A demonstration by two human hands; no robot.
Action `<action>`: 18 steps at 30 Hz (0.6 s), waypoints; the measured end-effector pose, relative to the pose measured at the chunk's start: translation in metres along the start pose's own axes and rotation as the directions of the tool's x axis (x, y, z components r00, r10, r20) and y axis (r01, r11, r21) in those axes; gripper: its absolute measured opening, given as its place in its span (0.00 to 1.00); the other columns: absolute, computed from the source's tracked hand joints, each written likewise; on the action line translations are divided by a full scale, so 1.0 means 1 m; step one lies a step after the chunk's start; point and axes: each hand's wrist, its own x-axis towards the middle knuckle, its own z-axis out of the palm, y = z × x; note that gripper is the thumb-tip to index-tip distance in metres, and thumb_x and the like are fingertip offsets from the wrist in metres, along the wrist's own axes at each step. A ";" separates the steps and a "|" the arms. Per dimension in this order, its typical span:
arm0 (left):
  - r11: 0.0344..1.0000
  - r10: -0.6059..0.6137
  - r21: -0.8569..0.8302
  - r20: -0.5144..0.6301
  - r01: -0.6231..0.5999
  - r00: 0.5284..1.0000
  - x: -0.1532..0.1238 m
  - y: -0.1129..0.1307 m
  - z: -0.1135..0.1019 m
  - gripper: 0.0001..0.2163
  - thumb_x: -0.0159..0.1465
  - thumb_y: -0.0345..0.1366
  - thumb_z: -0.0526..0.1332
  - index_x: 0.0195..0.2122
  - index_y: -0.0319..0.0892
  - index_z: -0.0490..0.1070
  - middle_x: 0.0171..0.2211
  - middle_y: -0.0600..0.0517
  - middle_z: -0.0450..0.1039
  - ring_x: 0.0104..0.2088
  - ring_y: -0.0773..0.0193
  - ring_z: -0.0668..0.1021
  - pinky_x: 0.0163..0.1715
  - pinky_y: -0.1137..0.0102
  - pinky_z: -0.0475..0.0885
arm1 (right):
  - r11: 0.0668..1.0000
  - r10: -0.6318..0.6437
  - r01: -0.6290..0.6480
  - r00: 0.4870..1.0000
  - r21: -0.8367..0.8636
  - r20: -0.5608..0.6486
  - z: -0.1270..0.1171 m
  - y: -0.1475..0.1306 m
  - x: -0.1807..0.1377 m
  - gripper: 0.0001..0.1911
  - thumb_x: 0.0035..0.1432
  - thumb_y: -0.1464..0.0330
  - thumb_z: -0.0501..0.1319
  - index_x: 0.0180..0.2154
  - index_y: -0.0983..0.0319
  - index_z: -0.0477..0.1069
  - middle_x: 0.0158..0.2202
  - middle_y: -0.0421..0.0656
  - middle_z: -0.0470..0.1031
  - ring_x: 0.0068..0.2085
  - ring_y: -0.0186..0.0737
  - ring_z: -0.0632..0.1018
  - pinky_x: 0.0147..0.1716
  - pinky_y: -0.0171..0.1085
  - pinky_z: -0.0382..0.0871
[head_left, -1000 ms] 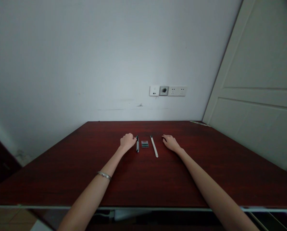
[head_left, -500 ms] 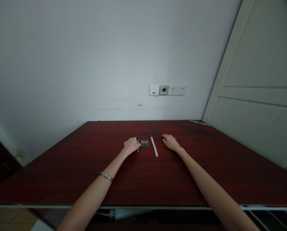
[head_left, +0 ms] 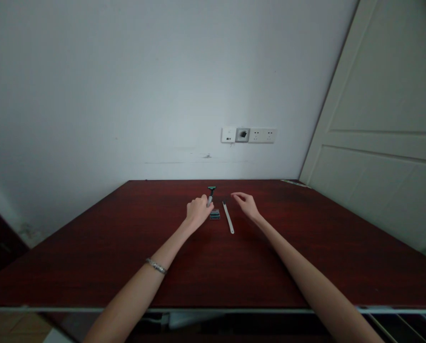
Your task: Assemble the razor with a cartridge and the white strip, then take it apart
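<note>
My left hand [head_left: 197, 211] is closed round the grey handle of a razor [head_left: 211, 194]. The razor's dark head with a green strip points away toward the wall, lifted a little over the table. Just right of that hand lies a small clear case [head_left: 214, 215] with dark strips inside, perhaps blade cartridges. A slim white stick with a dark tip [head_left: 229, 219], possibly a small brush, rests farther right. My right hand [head_left: 246, 205] hovers beyond and right of its dark end, fingers loosely bent and apart, holding nothing visible.
The dark red wooden table [head_left: 170, 267] runs back to a pale wall with a row of sockets [head_left: 249, 135]. A white panelled door [head_left: 384, 143] slants along the right side. A thin pale strip [head_left: 295, 183] lies at the far right corner.
My left hand has raised the razor and tilted its head up and right, away from the table. My right hand has lifted and moved left, its fingers more bent.
</note>
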 end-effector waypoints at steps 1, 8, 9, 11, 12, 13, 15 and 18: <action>1.000 0.021 -0.003 -0.010 -0.021 1.000 -0.002 0.003 -0.001 0.15 0.63 0.46 0.48 0.40 0.42 0.66 0.36 0.46 0.74 0.39 0.54 0.76 0.37 0.65 0.66 | 0.993 0.038 -0.038 0.999 0.112 0.004 0.005 -0.007 -0.001 0.16 0.53 0.60 0.55 0.38 0.63 0.73 0.41 0.47 0.76 0.43 0.43 0.74 0.39 0.39 0.68; 0.996 0.092 -0.019 -0.034 -0.093 0.995 -0.016 0.021 -0.005 0.15 0.64 0.46 0.47 0.42 0.42 0.63 0.37 0.46 0.74 0.40 0.54 0.76 0.38 0.65 0.65 | 0.735 0.124 -0.311 0.935 0.603 0.333 0.020 -0.049 -0.022 0.20 0.46 0.59 0.62 0.40 0.64 0.73 0.42 0.48 0.75 0.40 0.41 0.75 0.33 0.34 0.66; 0.995 0.099 -0.024 -0.029 -0.100 0.995 -0.017 0.022 -0.005 0.15 0.64 0.45 0.47 0.42 0.42 0.63 0.37 0.45 0.74 0.40 0.54 0.76 0.39 0.65 0.65 | 0.707 0.124 -0.330 0.928 0.625 0.351 0.020 -0.052 -0.024 0.19 0.46 0.60 0.63 0.39 0.63 0.74 0.41 0.48 0.75 0.39 0.40 0.75 0.32 0.34 0.66; 0.993 0.110 -0.033 -0.017 -0.111 0.994 -0.018 0.024 -0.003 0.14 0.64 0.45 0.47 0.43 0.42 0.63 0.38 0.45 0.74 0.40 0.54 0.76 0.39 0.64 0.65 | 0.675 0.134 -0.351 0.923 0.649 0.360 0.021 -0.056 -0.026 0.17 0.45 0.61 0.64 0.37 0.63 0.74 0.38 0.46 0.76 0.36 0.38 0.75 0.31 0.33 0.65; 0.993 0.116 -0.033 -0.014 -0.117 0.993 -0.018 0.024 -0.002 0.14 0.64 0.45 0.46 0.43 0.43 0.63 0.38 0.45 0.74 0.40 0.54 0.76 0.39 0.64 0.65 | 0.666 0.140 -0.357 0.922 0.655 0.360 0.022 -0.056 -0.027 0.17 0.44 0.61 0.64 0.36 0.63 0.75 0.37 0.46 0.76 0.35 0.38 0.75 0.30 0.33 0.65; 0.992 0.121 -0.031 -0.013 -0.121 0.993 -0.019 0.024 -0.001 0.14 0.64 0.45 0.46 0.42 0.43 0.63 0.38 0.45 0.74 0.40 0.53 0.76 0.39 0.64 0.65 | 0.660 0.145 -0.361 0.922 0.659 0.359 0.024 -0.056 -0.027 0.17 0.44 0.61 0.65 0.35 0.64 0.75 0.35 0.46 0.76 0.34 0.37 0.74 0.30 0.33 0.65; 0.992 0.125 -0.024 -0.010 -0.125 0.992 -0.019 0.024 0.000 0.14 0.64 0.45 0.46 0.42 0.43 0.63 0.38 0.45 0.74 0.40 0.53 0.76 0.39 0.63 0.65 | 0.647 0.157 -0.367 0.922 0.668 0.355 0.027 -0.054 -0.027 0.16 0.42 0.61 0.66 0.34 0.64 0.75 0.33 0.45 0.76 0.32 0.36 0.73 0.29 0.33 0.64; 0.992 0.121 -0.020 -0.002 -0.121 0.993 -0.021 0.025 0.000 0.15 0.65 0.45 0.46 0.42 0.42 0.64 0.38 0.44 0.74 0.40 0.53 0.76 0.38 0.64 0.65 | 0.636 0.170 -0.378 0.919 0.673 0.355 0.031 -0.050 -0.026 0.15 0.42 0.62 0.67 0.31 0.64 0.75 0.29 0.43 0.75 0.30 0.34 0.72 0.28 0.32 0.63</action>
